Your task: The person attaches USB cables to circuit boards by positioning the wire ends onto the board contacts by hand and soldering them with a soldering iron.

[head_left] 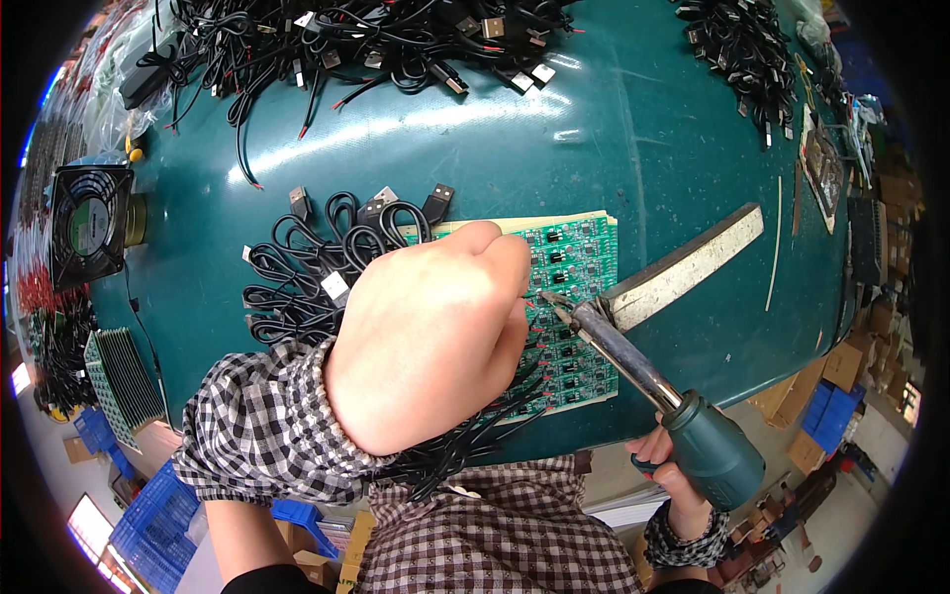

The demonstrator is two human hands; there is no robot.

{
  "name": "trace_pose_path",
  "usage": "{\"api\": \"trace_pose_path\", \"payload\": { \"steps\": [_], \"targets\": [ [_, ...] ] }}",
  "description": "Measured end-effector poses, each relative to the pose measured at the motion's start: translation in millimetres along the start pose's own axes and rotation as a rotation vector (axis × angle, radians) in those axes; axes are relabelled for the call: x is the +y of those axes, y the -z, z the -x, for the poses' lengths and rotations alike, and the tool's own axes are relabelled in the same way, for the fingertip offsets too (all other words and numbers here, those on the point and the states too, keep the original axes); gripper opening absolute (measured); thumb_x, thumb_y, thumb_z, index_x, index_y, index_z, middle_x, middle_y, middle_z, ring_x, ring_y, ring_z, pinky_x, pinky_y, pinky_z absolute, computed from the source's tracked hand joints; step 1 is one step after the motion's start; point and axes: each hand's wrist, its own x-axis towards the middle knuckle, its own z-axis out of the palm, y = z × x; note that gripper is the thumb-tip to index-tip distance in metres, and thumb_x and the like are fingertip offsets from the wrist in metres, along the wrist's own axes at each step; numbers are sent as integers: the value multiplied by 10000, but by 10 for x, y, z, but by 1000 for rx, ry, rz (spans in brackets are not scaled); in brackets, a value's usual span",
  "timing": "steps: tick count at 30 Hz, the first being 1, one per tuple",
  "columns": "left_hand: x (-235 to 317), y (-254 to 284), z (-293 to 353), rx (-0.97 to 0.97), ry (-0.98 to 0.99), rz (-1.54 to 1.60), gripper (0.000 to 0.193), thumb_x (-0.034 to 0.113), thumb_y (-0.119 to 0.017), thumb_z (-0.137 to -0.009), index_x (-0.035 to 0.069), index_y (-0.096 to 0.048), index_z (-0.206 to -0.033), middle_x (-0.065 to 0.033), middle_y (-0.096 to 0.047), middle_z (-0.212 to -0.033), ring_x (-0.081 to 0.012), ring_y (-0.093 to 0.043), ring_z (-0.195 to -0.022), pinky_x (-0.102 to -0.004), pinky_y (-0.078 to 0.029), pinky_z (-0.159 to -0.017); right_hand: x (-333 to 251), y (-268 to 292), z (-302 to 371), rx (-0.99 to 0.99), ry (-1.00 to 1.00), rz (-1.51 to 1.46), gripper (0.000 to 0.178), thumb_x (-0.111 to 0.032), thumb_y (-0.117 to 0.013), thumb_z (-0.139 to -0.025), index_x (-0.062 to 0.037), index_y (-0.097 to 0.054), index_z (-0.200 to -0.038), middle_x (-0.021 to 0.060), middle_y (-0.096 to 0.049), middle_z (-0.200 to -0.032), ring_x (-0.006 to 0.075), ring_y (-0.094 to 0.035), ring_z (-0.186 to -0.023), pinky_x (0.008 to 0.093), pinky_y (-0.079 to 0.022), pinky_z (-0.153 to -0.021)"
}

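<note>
The curled left grip (430, 332) blocks part of the circuit board (592, 259) on the desk (693, 163); how closed, and on what, I cannot tell. The right grip (675, 483) wraps a soldering iron (714, 450), near a metal bar (685, 269). Black cables (287, 287) crowd the board's left.

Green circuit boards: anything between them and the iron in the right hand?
Nothing visible blocks the soldering iron in the right hand: its tip is over the green circuit boards, though contact can't be told. The left hand sits just left of the tip, covering part of the boards.
</note>
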Motion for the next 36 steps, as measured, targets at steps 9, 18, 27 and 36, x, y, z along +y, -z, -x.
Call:
{"api": "trace_pose_path", "payload": {
  "steps": [9,18,27,36],
  "targets": [
    [2,-11,-2,6,-6,0,132,-15,-653,-699,44,-559,-770,-101,-572,-742,-295,-611,-646,-366,-484,-565,-8,-23,45,58,-39,-93,566,-171,-887,-702,67,-576,-1111,137,-671,-838,197,-690,-780,383,-593,-786],
    [1,-11,-6,22,-11,7,136,-19,-652,-696,42,-555,-767,-99,-570,-738,-286,-610,-640,-356,-483,-563,-47,-17,56,66,-50,-135,551,-145,-872,-714,52,-574,-1134,146,-672,-853,216,-687,-789,425,-585,-825],
    [9,-58,47,74,-23,35,131,-20,-652,-707,38,-555,-775,-108,-565,-746,-289,-604,-639,-362,-481,-564,-148,-18,43,78,-74,-130,618,-271,-878,-718,54,-563,-1140,192,-689,-960,296,-679,-969,424,-568,-842],
    [119,-192,95,152,-104,-64,165,-22,-661,-717,39,-522,-781,-119,-515,-737,-320,-576,-659,-398,-472,-563,-104,9,65,58,-34,-139,551,-256,-852,-746,68,-583,-1101,190,-664,-961,286,-684,-935,420,-569,-873]
  ]
}}
